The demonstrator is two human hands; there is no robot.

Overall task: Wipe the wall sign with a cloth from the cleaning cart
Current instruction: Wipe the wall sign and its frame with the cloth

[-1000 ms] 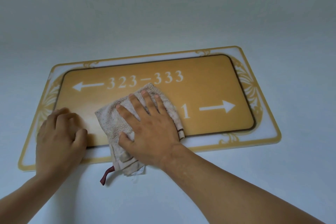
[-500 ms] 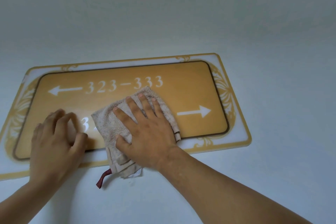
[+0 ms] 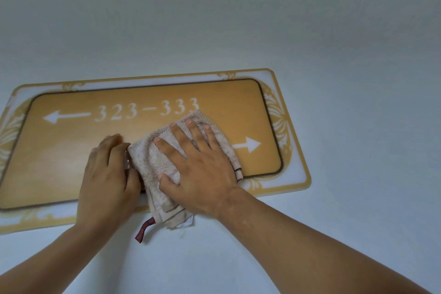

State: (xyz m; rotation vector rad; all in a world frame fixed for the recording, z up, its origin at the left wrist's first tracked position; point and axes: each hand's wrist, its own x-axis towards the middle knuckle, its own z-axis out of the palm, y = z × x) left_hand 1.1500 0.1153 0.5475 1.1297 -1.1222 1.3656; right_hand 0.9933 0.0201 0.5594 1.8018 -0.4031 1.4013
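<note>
Spanning wall (image 3: 214,19): plain pale surface carrying the sign.
Wall sign (image 3: 71,155): gold panel with a white ornamented border, reading "323–333", with a left arrow and a right arrow.
Cloth (image 3: 148,162): beige terry, folded, pressed on the sign's lower middle, hanging past its bottom edge.
Right hand (image 3: 202,174): flat, fingers spread, pinning the cloth.
Left hand (image 3: 107,174): released grip, resting on the sign, touching the cloth's left edge.
Red tag (image 3: 143,230): dangling below the cloth.

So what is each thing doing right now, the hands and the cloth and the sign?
right hand: flat, fingers spread, pressing the cloth
left hand: open, resting on the sign
cloth: bunched, pinned against the sign, its bottom hanging past the edge
sign: on the wall, lower number row covered
</note>
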